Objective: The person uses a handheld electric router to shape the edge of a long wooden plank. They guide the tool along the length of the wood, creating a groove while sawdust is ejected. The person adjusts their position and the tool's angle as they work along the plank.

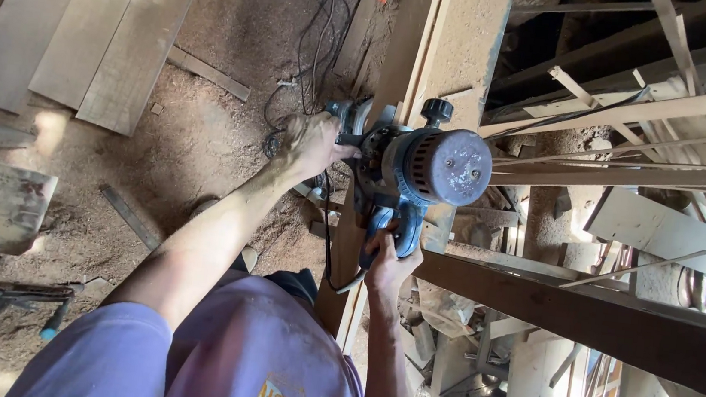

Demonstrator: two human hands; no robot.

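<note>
From the head view we see the blue router (424,175) sitting on the long plank (400,65). Our left hand (311,143) clasps its left handle; our right hand (390,262) wraps its near handle.

The dusty blue electric router (418,175) hid its cutting bit and the narrow wooden plank (408,48) beneath it.

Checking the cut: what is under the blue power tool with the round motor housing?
The blue power tool sits on a long narrow wooden plank, gripped by the left hand and right hand. Its base, cutter and the wood beneath are hidden.
</note>
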